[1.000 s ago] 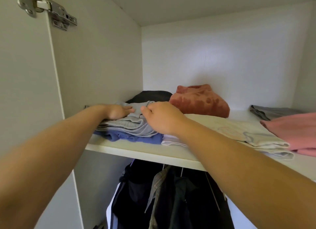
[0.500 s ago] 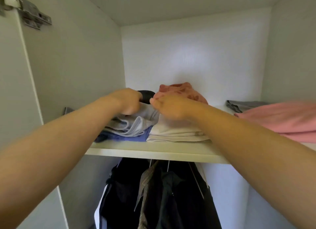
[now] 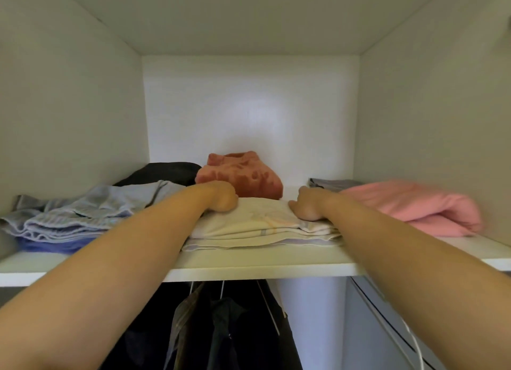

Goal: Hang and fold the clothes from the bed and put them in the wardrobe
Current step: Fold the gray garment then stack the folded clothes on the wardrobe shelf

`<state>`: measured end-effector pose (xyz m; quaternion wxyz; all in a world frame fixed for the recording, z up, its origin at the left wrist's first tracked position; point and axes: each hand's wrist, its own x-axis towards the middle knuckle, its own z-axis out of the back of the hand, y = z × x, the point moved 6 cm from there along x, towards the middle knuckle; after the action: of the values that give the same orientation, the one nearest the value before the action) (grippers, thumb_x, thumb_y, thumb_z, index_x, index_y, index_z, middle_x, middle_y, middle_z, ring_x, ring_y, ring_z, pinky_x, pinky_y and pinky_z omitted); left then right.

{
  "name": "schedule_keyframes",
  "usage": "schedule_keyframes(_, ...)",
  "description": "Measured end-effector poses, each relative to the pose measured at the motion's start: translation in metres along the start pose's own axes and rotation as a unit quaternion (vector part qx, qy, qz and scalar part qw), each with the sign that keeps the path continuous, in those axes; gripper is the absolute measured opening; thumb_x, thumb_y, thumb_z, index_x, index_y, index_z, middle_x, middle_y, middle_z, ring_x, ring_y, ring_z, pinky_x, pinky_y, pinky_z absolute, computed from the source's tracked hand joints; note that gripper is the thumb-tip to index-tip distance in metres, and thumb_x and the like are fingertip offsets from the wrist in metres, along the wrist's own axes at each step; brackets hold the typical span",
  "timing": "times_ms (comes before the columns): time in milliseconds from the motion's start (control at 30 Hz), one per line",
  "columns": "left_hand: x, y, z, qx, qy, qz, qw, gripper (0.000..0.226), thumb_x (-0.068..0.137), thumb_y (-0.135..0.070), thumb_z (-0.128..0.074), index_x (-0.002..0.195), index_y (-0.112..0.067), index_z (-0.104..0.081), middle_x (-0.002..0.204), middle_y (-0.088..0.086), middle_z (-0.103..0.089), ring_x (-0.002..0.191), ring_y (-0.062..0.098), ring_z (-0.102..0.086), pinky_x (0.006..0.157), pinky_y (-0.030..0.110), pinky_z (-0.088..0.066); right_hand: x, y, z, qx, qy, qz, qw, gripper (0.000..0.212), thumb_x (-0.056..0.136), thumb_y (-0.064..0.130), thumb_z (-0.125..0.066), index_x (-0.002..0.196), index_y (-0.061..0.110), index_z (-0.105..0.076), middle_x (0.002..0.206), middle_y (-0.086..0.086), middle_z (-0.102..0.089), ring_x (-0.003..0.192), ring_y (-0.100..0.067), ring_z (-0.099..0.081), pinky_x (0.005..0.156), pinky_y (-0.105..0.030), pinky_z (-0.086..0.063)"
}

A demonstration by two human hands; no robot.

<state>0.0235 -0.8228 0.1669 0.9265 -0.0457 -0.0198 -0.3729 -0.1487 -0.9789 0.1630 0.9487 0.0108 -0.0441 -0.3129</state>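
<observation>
Top shelf point(image 3: 249, 270) of the wardrobe, seen from the front. Far left: a grey-blue striped garment point(image 3: 83, 212), folded, lying on a blue garment point(image 3: 52, 243) whose edge shows beneath it. Behind these, against the back wall, a black garment point(image 3: 163, 172). Left hand point(image 3: 221, 199) comes next, fingers curled into a fist and set on the far left corner of the cream folded pile point(image 3: 257, 226); cannot tell whether any cloth is caught inside the fingers. The cream pile sits mid-shelf, near the front edge, between both forearms. Just behind it, a rust-red garment point(image 3: 246, 174), bunched. Right hand point(image 3: 307, 206) grips the pile's far right edge, fingers bent down over it, thumb pointing left. Further right, a grey garment point(image 3: 329, 183) at the back and a pink garment point(image 3: 420, 206), rolled, just beside the right forearm. Below the shelf, dark clothes point(image 3: 221, 328) hang on hangers.
</observation>
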Motion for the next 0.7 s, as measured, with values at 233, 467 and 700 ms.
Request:
schedule_keyframes(233,0.016,0.018,-0.013,-0.123,-0.018,0.027,0.992,0.057,0.108,-0.044,-0.034,0.148,-0.007,-0.046,0.156,0.015,-0.042,0.139,0.032,-0.043,0.113,0.041,-0.034,0.006,-0.013,-0.005,0.014,0.034,-0.014,0.999,0.055,0.111,0.036,-0.02,0.16,0.011,-0.022,0.165,-0.012,-0.025,0.149,-0.033,-0.029,0.119,-0.045,-0.025)
schedule_keyframes(467,0.01,0.02,-0.011,-0.19,-0.01,0.009,0.982,0.058,0.106,-0.05,-0.038,0.145,-0.01,-0.052,0.151,0.012,-0.049,0.135,0.03,-0.048,0.112,0.04,-0.036,0.007,-0.018,0.009,0.145,-0.116,0.016,0.982,0.065,0.101,0.055,-0.045,0.141,0.005,-0.033,0.134,-0.017,-0.058,0.117,-0.035,-0.056,0.095,-0.04,-0.042)
schedule_keyframes(700,0.001,0.021,0.007,-0.316,-0.103,-0.026,0.943,0.029,0.101,-0.045,-0.055,0.093,-0.018,-0.061,0.103,0.004,-0.065,0.088,0.017,-0.059,0.07,0.028,-0.044,-0.007,-0.029,0.016,0.32,-0.067,-0.025,0.945,0.087,0.097,0.054,-0.056,0.153,0.003,-0.012,0.146,-0.013,-0.046,0.127,-0.03,-0.049,0.101,-0.035,-0.041)
